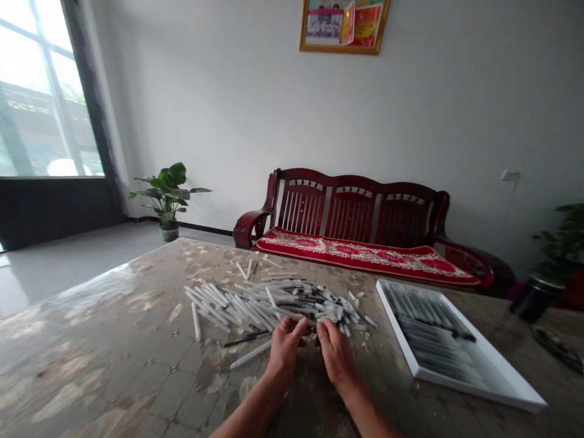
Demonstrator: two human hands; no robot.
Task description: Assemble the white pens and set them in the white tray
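Note:
Both hands are closed close together at the near edge of a loose pile of pen parts. My left hand (pixel 285 342) pinches what looks like a white pen barrel, its end poking out past the thumb toward the pile. Just right of it, my right hand (pixel 336 351) has thumb and fingers pressed together; whatever is between them is too small and hidden to make out. The white pen barrels (pixel 246 310) lie heaped at odd angles, mixed with thin black sticks and small white and black pieces. One white barrel (pixel 250 354) lies apart, left of my left wrist.
A shallow white box (pixel 506 389) on the right holds rows of dark-and-clear pens. The table (pixel 114 359) has a patterned cover. Behind it stand a red wooden bench (pixel 351 210) with a red cloth (pixel 365 257) and a potted plant (pixel 168 194). A dark pot (pixel 537 298) is far right.

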